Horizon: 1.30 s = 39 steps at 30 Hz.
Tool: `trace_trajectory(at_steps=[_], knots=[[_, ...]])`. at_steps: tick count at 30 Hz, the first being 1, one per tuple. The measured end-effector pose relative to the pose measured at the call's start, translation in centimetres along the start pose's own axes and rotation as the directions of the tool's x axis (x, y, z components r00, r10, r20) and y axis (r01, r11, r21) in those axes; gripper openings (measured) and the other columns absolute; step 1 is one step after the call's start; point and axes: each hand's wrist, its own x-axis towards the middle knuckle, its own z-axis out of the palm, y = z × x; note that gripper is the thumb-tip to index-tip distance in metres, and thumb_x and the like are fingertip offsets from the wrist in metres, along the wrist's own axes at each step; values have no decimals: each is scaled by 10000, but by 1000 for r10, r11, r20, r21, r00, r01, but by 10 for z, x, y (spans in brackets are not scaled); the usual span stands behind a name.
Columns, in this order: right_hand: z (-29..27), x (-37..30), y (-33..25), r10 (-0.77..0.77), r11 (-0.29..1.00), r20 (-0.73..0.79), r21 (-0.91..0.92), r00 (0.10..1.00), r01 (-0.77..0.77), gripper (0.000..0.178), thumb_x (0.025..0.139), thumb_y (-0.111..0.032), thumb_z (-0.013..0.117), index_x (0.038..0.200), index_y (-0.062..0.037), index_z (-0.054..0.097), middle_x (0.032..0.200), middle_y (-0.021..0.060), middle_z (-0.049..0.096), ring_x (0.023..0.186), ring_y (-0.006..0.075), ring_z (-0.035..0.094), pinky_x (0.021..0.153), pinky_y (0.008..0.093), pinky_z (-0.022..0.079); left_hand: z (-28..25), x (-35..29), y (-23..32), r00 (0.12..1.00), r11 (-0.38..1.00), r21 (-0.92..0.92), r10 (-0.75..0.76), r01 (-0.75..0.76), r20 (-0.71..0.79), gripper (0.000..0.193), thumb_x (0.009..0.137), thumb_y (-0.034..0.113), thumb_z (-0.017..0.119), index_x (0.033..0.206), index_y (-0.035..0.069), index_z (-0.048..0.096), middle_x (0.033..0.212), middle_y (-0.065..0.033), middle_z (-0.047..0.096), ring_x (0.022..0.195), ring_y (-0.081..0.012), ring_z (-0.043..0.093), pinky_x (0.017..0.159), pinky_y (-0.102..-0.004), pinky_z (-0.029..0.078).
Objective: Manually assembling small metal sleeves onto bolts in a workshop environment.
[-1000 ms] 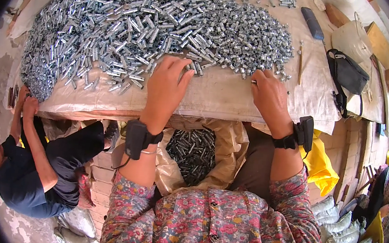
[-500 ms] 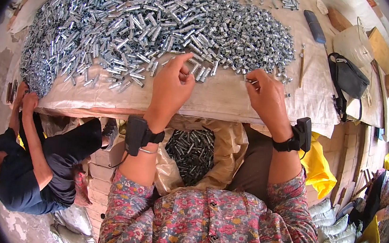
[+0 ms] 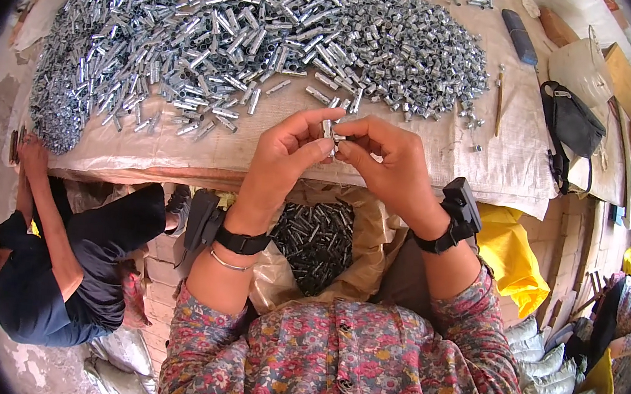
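My left hand pinches a shiny metal sleeve upright between thumb and fingers, just above the table's near edge. Against it, my right hand has thumb and index finger closed on a small metal piece; the fingertips mostly cover it. Beyond my hands spreads a heap of long metal sleeves. To its right lies a heap of short metal cylinders. Between my knees, an open sack holds many dark and shiny sleeves.
At the far left another person's hand works at a pile of small metal parts. On the right side of the table lie a thin stick, a dark case, a black bag and a whitish bucket.
My right hand has moved left from the short cylinders to meet my left hand. Both hands now touch around the sleeve. The other person's hands have shifted slightly.
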Motion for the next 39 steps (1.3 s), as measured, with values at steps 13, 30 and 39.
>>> trace_trajectory(at_steps=[13,30,39], knots=[[-1,-1,-3,78,992,7,102,997,-78,156,818,-9,608,966,38,597,839,38,620,758,78,597,660,202,485,-8,-1,-7,994,987,-158,-26,9,-107,150,852,130,605,964,32,584,818,-19,611,711,-87,587,675,-205,482],[-5,-4,-4,232,934,27,275,972,-230,149,849,-22,576,972,61,572,824,68,622,731,109,623,639,214,510,2,-2,-6,989,998,28,55,-52,-137,150,857,120,604,950,5,579,823,-45,625,730,-102,602,678,-211,479],[-6,-2,-2,265,912,50,313,963,-267,146,845,-28,585,960,61,579,817,67,623,715,120,630,629,221,515,0,-3,-7,990,1000,11,7,-5,-139,147,849,116,612,951,12,590,822,-42,625,713,-104,604,671,-209,477]])
